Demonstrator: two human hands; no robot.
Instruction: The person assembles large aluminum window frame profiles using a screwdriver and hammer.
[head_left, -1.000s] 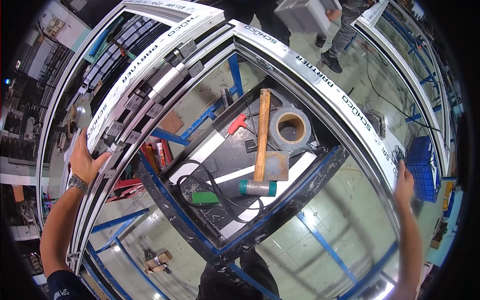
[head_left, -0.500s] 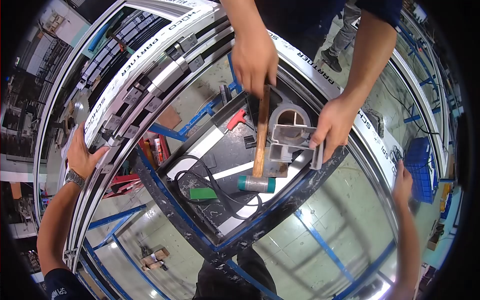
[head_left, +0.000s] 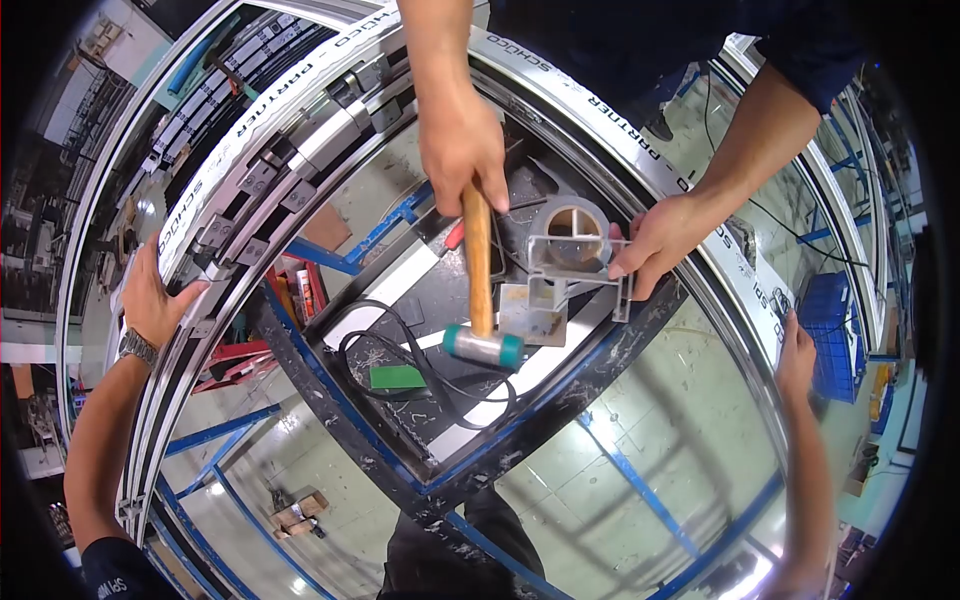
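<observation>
My left hand [head_left: 153, 308], with a watch on its wrist, grips the left side of a large aluminium frame [head_left: 215, 165] covered in printed protective film. Its thumb lies on the inner side. On the frame's right side, my right hand [head_left: 795, 358] holds the outer edge; some of its fingers are hidden. Across from me, a co-worker's hand [head_left: 460, 145] holds a mallet [head_left: 481, 270] by its wooden handle, the green-faced head hanging over a black tray [head_left: 350, 425]. The co-worker's other hand [head_left: 668, 238] holds a short cut piece of hollow profile [head_left: 548, 265].
In the tray lie a tape roll [head_left: 552, 218], a red-handled tool [head_left: 455, 237], a green block [head_left: 397, 377] and a looped black cord [head_left: 385, 317]. Hinges [head_left: 350, 85] line the frame's left side. A blue crate [head_left: 838, 340] stands at right, and blue stand bars [head_left: 635, 485] run below.
The co-worker has lifted the mallet off the tray and shifted it left. The profile piece has moved slightly left and up. My hands keep their hold on the frame.
</observation>
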